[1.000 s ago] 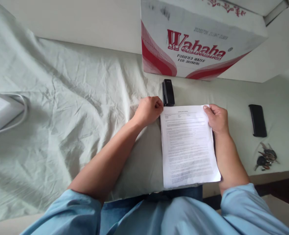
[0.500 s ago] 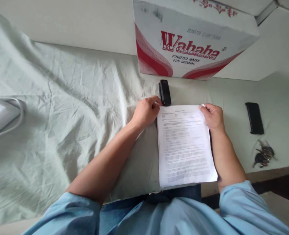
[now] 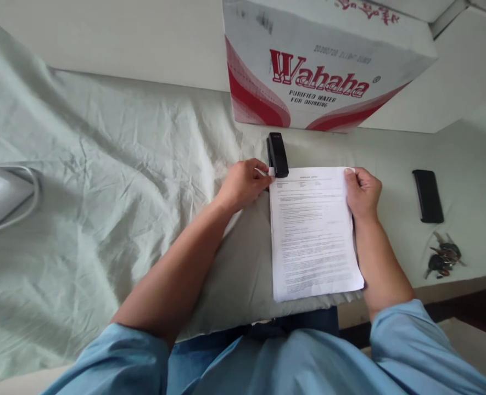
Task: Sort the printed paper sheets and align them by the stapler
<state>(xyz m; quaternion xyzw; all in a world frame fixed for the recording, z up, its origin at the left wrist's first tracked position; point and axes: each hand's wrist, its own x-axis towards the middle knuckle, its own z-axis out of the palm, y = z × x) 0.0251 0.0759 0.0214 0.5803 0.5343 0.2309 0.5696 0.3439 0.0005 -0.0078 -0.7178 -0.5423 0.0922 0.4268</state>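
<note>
A sheaf of printed paper [image 3: 317, 236] lies at the near edge of the cloth-covered table, text side up. At its top left corner, my left hand [image 3: 245, 184] pinches the paper between thumb and fingers, right beside the stapler. The black stapler [image 3: 278, 155] stands with its front end over that corner, and a bit of white paper shows on its left side. My right hand [image 3: 363, 192] grips the top right corner, thumb on top and the other fingers curled underneath, partly hidden.
Behind the stapler stands a large Wahaha water carton [image 3: 317, 82]. To the right lie a black phone [image 3: 428, 196] and a bunch of keys [image 3: 445, 257]. A white object with a cable [image 3: 4, 195] is at the far left. The pale green cloth [image 3: 123, 219] is wrinkled.
Both hands have slid the paper away from me and slightly right, bringing its top left corner under the stapler's front end. The stapler has stayed nearly in place.
</note>
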